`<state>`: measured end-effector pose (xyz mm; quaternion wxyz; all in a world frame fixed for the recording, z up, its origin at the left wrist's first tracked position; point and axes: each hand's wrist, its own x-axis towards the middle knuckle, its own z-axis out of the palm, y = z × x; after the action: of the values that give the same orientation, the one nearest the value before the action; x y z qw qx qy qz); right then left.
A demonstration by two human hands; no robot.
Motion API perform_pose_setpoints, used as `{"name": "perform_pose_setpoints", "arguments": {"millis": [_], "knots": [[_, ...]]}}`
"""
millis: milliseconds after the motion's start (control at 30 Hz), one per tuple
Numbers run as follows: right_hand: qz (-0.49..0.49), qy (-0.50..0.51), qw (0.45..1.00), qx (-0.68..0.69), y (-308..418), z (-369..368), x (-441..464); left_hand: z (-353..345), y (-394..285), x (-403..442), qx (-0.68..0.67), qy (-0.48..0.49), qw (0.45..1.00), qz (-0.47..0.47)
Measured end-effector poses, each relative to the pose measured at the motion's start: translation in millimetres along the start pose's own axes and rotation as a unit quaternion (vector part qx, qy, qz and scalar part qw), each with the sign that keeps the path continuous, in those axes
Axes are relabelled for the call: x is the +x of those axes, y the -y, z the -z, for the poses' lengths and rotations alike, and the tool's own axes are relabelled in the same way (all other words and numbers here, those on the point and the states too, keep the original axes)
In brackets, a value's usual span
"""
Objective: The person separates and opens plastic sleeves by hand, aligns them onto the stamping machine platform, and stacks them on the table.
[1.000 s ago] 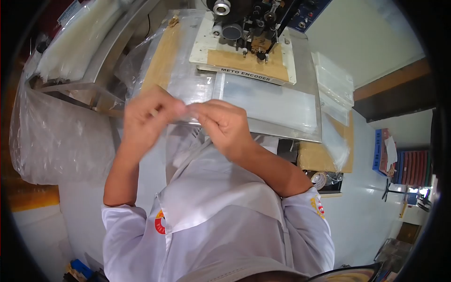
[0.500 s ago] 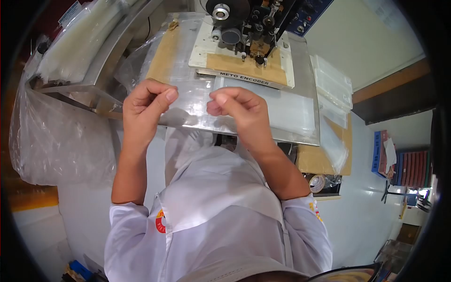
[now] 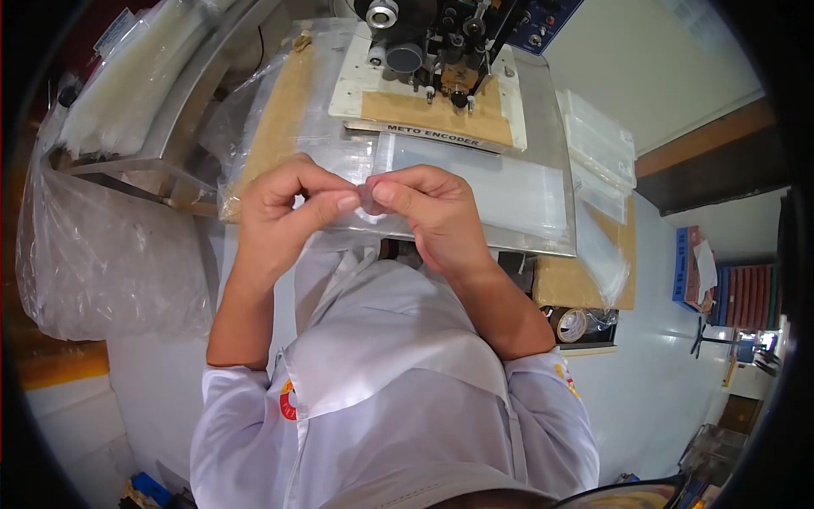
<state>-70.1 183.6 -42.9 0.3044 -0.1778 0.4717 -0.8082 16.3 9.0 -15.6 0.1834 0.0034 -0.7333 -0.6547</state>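
My left hand and my right hand are close together over the front edge of the metal table. Thumb and fingers of each hand are closed in a pinch. Between and below the fingertips shows see-through film, which looks like a clear plastic bag; its outline is hard to make out. Behind my hands stands a coding machine labelled METO ENCODER, on a white base partly covered in brown tape. Flat clear bags lie in front of it.
On the left, a metal shelf holds clear plastic sleeves, with a large clear bag hanging below. More clear bags lie on the right, above a cardboard sheet. A tape roll sits in a tray nearby.
My hands have come together from a small gap, and their fingertips now meet or nearly meet. The view has shifted slightly.
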Motion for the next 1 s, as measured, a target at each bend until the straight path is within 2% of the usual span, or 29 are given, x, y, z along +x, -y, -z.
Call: {"name": "perform_pose_setpoints", "arguments": {"millis": [33,133,233,267,333,367,433,467,567,767,867,1000], "knots": [[-0.005,0.005,1.0,0.003,-1,1,-1,-1,0,0,0.002,-0.011,1.0,0.006],[-0.041,0.037,0.996,0.069,0,5,-2,-6,0,-1,-0.026,0.043,0.999,-0.003],[-0.056,0.074,0.987,0.128,2,7,-5,-6,5,1,-0.024,0.014,0.998,-0.051],[-0.056,0.085,0.985,0.142,3,8,-6,-7,5,2,-0.03,-0.005,0.999,-0.034],[-0.039,0.027,0.997,0.061,5,2,-9,-7,0,7,-0.039,-0.04,0.998,-0.004],[-0.03,-0.004,0.999,0.021,6,1,-9,-6,-2,7,-0.043,-0.025,0.999,0.013],[-0.016,0.005,0.998,-0.068,5,5,-7,-3,-5,3,-0.049,0.004,0.998,0.049],[-0.009,0.01,0.994,-0.112,4,6,-6,-3,-3,1,-0.037,0.022,0.999,0.026],[-0.028,0.041,0.997,-0.052,-4,0,-8,-10,0,-2,0.004,0.05,0.997,-0.051],[-0.124,0.06,0.99,0.041,10,7,-6,8,10,6,-0.035,-0.013,0.999,-0.014],[-0.091,0.064,0.994,-0.002,17,5,-8,0,-5,5,-0.05,0.028,0.997,-0.042],[-0.087,0.046,0.995,0.018,16,4,-10,7,-18,3,0.103,0.034,0.99,-0.093]]}}
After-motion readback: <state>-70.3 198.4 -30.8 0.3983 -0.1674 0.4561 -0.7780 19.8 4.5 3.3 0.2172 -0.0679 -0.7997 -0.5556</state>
